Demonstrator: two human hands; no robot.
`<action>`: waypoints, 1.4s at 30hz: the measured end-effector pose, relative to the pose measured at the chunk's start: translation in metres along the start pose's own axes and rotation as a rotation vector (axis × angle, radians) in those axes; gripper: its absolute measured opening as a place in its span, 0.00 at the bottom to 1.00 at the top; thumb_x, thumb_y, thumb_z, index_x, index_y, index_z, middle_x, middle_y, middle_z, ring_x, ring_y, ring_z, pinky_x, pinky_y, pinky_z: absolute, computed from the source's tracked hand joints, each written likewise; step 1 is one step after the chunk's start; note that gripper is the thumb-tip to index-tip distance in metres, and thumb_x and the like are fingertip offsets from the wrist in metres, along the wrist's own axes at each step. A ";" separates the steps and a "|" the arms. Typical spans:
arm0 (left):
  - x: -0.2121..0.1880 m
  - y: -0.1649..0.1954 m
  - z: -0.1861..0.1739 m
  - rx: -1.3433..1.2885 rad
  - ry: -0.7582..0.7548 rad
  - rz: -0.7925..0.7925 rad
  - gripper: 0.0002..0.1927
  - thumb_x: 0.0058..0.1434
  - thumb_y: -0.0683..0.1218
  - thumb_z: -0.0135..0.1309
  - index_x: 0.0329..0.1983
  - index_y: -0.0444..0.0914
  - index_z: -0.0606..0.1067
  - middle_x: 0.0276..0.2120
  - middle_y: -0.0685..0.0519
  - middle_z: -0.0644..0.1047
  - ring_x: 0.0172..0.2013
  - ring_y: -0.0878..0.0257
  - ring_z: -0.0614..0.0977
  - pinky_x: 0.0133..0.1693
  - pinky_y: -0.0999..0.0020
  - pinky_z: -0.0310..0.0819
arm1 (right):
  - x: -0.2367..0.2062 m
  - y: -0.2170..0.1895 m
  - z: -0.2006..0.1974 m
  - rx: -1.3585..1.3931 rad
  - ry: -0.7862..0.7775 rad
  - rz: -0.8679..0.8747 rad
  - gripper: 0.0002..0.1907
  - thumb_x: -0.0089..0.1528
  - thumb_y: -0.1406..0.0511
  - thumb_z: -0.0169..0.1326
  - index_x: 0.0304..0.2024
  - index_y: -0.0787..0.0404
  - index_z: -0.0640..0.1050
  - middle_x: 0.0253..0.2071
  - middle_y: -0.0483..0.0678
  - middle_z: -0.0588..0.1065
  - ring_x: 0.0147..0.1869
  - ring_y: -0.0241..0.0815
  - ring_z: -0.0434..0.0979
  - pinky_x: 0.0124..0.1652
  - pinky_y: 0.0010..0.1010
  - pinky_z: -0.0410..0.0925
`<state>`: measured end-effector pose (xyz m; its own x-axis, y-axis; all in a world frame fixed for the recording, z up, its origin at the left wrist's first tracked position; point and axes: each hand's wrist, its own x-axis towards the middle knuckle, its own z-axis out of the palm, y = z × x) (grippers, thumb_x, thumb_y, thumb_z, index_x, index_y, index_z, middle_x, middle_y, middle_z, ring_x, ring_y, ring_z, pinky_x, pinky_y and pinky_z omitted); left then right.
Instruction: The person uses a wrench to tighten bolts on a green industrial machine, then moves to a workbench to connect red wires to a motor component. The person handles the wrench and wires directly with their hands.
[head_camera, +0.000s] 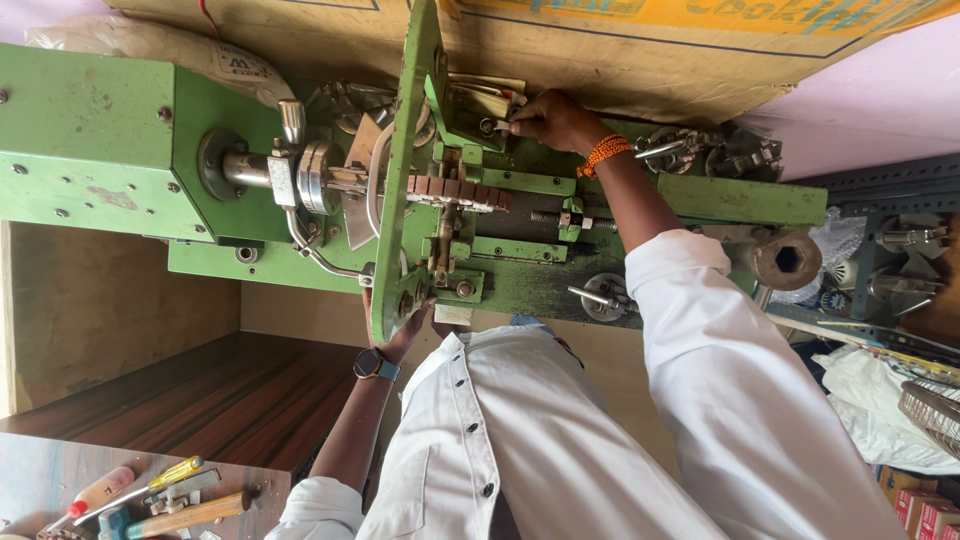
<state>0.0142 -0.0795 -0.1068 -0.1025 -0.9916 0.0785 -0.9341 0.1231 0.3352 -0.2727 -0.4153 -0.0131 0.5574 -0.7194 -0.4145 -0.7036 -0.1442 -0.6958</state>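
A green metal machine (90, 150) with a steel shaft, a row of brown segments (455, 190) and a threaded rod fills the upper part of the view. My left hand (405, 330), with a dark wristwatch, grips the near edge of the machine's tall green plate (405, 150). My right hand (555, 120), with an orange bead bracelet on the wrist, reaches over the machine. Its fingertips pinch a small metal knob (488, 126) by a green bracket. Both sleeves are white.
A cardboard box (600, 50) lies behind the machine. At the bottom left a table holds a yellow-handled screwdriver (160, 477), a red-handled one (95, 493) and a wooden-handled tool (190, 515). A wire basket (935, 410), a white bag and small boxes sit at the right.
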 end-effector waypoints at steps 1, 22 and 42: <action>0.001 0.001 -0.001 -0.029 0.025 0.002 0.27 0.66 0.63 0.53 0.66 0.53 0.74 0.65 0.62 0.74 0.69 0.58 0.67 0.71 0.44 0.44 | 0.001 0.001 -0.001 -0.014 0.010 -0.034 0.15 0.67 0.56 0.57 0.51 0.55 0.83 0.41 0.50 0.82 0.43 0.43 0.81 0.48 0.38 0.72; 0.008 0.011 -0.011 0.042 0.141 0.020 0.25 0.66 0.61 0.55 0.63 0.47 0.76 0.54 0.51 0.79 0.56 0.49 0.76 0.64 0.39 0.59 | -0.037 -0.037 0.042 0.101 0.438 -0.022 0.13 0.69 0.55 0.54 0.43 0.51 0.86 0.26 0.47 0.78 0.25 0.39 0.74 0.32 0.34 0.66; 0.001 0.006 -0.001 -0.138 0.130 0.040 0.28 0.70 0.58 0.54 0.70 0.45 0.69 0.65 0.48 0.73 0.63 0.47 0.73 0.62 0.47 0.66 | -0.019 -0.002 0.008 0.064 0.221 -0.161 0.13 0.68 0.54 0.57 0.42 0.54 0.86 0.21 0.38 0.75 0.21 0.31 0.68 0.28 0.33 0.63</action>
<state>0.0092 -0.0794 -0.1040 -0.0847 -0.9735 0.2122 -0.8736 0.1750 0.4541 -0.2785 -0.3960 -0.0079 0.5455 -0.8223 -0.1622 -0.5802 -0.2308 -0.7811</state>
